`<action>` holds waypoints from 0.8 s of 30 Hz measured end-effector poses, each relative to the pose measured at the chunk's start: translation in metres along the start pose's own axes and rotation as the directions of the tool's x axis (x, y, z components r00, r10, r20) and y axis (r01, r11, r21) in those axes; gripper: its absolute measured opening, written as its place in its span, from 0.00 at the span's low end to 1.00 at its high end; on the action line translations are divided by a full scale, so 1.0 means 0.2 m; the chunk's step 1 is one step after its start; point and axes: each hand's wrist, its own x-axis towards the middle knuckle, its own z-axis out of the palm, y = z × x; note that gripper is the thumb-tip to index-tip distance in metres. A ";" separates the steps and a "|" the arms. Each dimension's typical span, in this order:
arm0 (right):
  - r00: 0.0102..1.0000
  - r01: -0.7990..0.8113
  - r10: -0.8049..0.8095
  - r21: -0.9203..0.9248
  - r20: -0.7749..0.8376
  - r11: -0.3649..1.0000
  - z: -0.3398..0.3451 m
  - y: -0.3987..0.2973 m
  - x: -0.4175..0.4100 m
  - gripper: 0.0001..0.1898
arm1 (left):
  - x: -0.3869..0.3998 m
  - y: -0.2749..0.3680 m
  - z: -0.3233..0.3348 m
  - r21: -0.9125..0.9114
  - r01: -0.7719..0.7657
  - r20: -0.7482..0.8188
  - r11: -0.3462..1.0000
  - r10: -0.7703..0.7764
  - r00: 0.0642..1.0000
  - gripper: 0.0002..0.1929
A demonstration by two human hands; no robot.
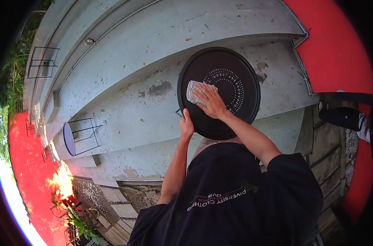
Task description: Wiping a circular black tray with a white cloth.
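Note:
A large round black tray (232, 113) with a raised rim and rings of small light marks lies in front of me. My left hand (186, 125) grips its lower left rim, the thumb on the edge; the other fingers are hidden. Flat on the tray's left part, my right hand (210, 101) presses a folded checked cloth (192, 92) under its spread fingers. A bit of thin dark metal frame (178, 113) shows beside the tray's left rim.
Wide concrete steps (128, 120) with peeling patches and fallen leaves run around me. At left a round blue-grey top (69, 139) tilts against a black wire stand (88, 135); another stand (43, 63) is farther up. Another person's dark-clothed leg (340, 117) shows at right. Plants (85, 224) grow lower left.

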 end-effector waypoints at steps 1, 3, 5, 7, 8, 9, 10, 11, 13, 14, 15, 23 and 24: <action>0.997 0.074 -0.074 -0.002 0.020 0.997 0.00 0.07 0.06 0.31 | 0.00 0.00 -0.03 -0.023 -0.017 0.005 1.000 0.017 1.000 0.46; 0.991 -0.052 0.039 -0.097 -0.131 0.994 -0.01 0.25 0.15 0.31 | 0.02 0.00 -0.10 0.042 0.018 0.001 0.999 -0.018 1.000 0.46; 0.900 -0.404 0.353 -0.185 -0.257 0.896 -0.04 0.49 0.21 0.31 | 0.04 0.01 -0.12 0.079 0.102 0.089 0.992 -0.109 0.990 0.49; 0.777 -0.621 0.571 -0.173 -0.265 0.765 -0.09 0.70 0.13 0.31 | 0.04 0.00 -0.13 0.063 0.070 0.091 0.996 -0.076 0.993 0.49; 0.759 -0.633 0.574 -0.142 -0.306 0.761 -0.09 0.75 0.04 0.31 | 0.05 0.00 -0.12 0.085 0.077 0.077 0.993 -0.084 0.994 0.49; 0.686 -0.722 0.673 -0.140 -0.276 0.678 -0.05 0.76 -0.05 0.31 | 0.05 0.00 -0.11 0.115 0.143 0.077 0.983 -0.153 0.985 0.48; 0.704 -0.694 0.633 -0.124 -0.323 0.709 0.01 0.74 -0.14 0.31 | 0.04 -0.01 -0.09 0.016 0.067 -0.001 0.998 -0.067 0.998 0.39; 0.575 -0.802 0.737 -0.070 -0.355 0.593 0.05 0.71 -0.23 0.32 | 0.04 -0.02 -0.07 0.021 0.068 0.018 0.997 -0.068 0.998 0.39; 0.408 -0.898 0.827 -0.003 -0.386 0.441 0.11 0.65 -0.34 0.33 | 0.03 -0.03 -0.07 -0.074 0.093 0.128 0.993 -0.083 0.988 0.38; 0.322 -0.928 0.870 0.059 -0.373 0.368 0.12 0.62 -0.36 0.34 | 0.03 -0.03 -0.07 -0.072 0.055 0.133 0.996 -0.045 0.990 0.38; 0.207 -0.959 0.918 0.115 -0.337 0.258 0.13 0.59 -0.34 0.35 | 0.04 -0.03 -0.07 -0.039 0.003 0.104 0.999 0.001 0.995 0.38; 0.890 -0.388 0.332 -0.135 -0.312 0.912 0.23 0.04 0.42 0.32 | 0.09 -0.07 -0.15 0.067 0.048 -0.014 0.997 -0.048 0.999 0.39; 0.937 -0.255 0.215 -0.120 -0.274 0.959 0.28 -0.09 0.47 0.34 | 0.10 -0.08 -0.17 0.035 -0.009 -0.008 0.999 0.009 1.000 0.39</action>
